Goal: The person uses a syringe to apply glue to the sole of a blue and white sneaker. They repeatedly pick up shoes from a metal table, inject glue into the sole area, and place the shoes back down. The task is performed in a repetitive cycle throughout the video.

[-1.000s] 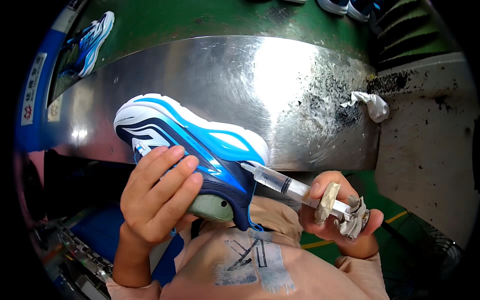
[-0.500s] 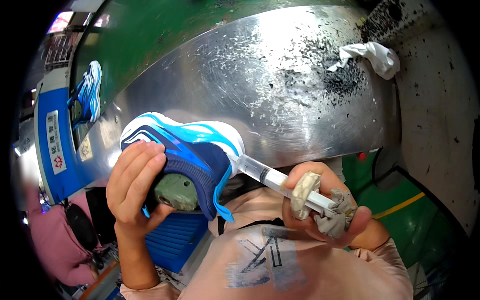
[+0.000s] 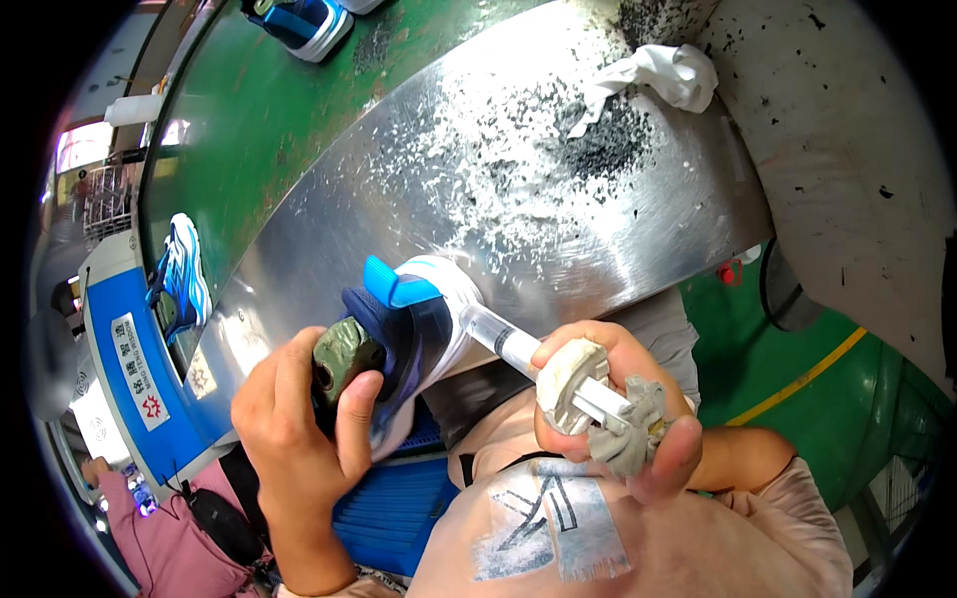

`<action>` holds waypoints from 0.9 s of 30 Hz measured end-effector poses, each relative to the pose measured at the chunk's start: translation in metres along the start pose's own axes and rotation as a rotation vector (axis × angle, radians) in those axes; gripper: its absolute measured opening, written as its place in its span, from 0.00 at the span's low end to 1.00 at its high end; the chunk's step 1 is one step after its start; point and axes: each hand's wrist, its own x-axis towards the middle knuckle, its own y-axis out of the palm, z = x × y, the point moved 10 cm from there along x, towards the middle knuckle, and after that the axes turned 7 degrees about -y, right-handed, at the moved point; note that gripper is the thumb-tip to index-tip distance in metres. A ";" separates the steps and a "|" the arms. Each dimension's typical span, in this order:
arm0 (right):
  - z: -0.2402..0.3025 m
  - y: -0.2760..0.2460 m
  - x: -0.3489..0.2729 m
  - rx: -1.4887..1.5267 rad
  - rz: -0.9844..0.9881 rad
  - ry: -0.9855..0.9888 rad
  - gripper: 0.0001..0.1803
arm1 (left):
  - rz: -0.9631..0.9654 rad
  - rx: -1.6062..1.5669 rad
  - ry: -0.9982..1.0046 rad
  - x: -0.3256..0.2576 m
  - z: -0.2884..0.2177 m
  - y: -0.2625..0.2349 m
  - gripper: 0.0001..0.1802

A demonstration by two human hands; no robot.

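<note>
My left hand (image 3: 294, 419) grips the dark green shoe last (image 3: 351, 357) that fills a blue running shoe (image 3: 424, 334) with a white sole. The shoe is tilted, its bright blue heel tab sticking up. In my right hand (image 3: 643, 354) is a clear plastic syringe (image 3: 508, 344), fingers wrapped round its pale, lumpy collar (image 3: 570, 384). Grey wrapping (image 3: 633, 429) covers the plunger's end near my thumb. The syringe's front end meets the shoe's white sole edge; its very tip cannot be made out.
A metal worktop (image 3: 399, 189) carries black and white scraps and a crumpled white cloth (image 3: 678, 78). Beyond lies a green belt (image 3: 249, 149) with another blue shoe (image 3: 182, 274) at left and one at the top (image 3: 304, 25). A person in pink (image 3: 164, 538) is at lower left.
My left hand has turned the shoe, so the last's top faces left and the heel tab points up. The syringe moved slightly left, still against the sole. Another shoe has come into view at the top.
</note>
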 end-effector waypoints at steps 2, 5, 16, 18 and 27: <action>-0.001 0.001 -0.004 -0.011 -0.022 -0.031 0.60 | -0.015 -0.011 -0.101 -0.001 -0.002 0.000 0.17; 0.001 0.008 -0.006 -0.050 -0.006 -0.092 0.58 | -0.024 -0.030 -0.239 0.001 -0.004 0.002 0.14; -0.012 0.041 -0.023 -0.221 0.053 -0.178 0.59 | -0.046 0.031 -0.371 0.010 -0.004 -0.004 0.19; -0.018 0.049 -0.026 -0.247 0.093 -0.201 0.59 | -0.053 0.031 -0.411 0.007 0.001 -0.007 0.22; 0.003 -0.007 0.007 0.135 -0.149 -0.174 0.38 | -0.264 -0.276 -0.167 -0.032 0.010 -0.013 0.24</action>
